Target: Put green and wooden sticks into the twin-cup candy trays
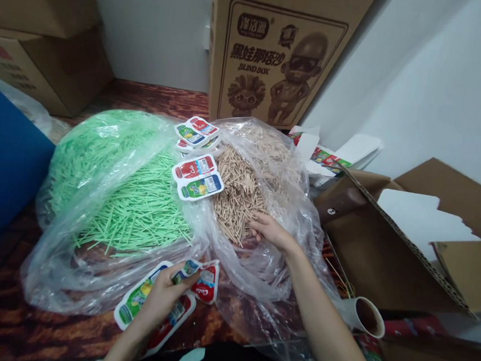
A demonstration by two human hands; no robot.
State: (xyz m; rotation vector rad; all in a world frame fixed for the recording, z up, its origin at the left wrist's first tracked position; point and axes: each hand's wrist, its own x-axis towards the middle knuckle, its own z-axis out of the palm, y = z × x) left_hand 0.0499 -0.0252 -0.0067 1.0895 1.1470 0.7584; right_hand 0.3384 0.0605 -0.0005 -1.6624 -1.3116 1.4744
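My left hand [167, 291] is closed on a small printed packet [208, 284] with cola and green bottle pictures, its fingers and thumb pinching one side. Beneath that hand lies a larger bottle-shaped packet [134, 304] on the table. My right hand [267, 229] reaches to the near edge of a heap of thin brown sticks [239, 194] in a clear plastic bag. Its fingers are curled in among the sticks; how many they grip is hidden. To the left, another clear bag holds light green sticks [139, 210]. Two-bottle packets [198, 177] lie between the bags.
A tall printed carton [278, 53] stands behind the bags. At the right are an open cardboard box [371, 238] and a paper cup [365, 317] with dark contents. A blue object [3, 174] and stacked cartons [61, 55] border the left. The table [17, 329] has a dark red wood pattern.
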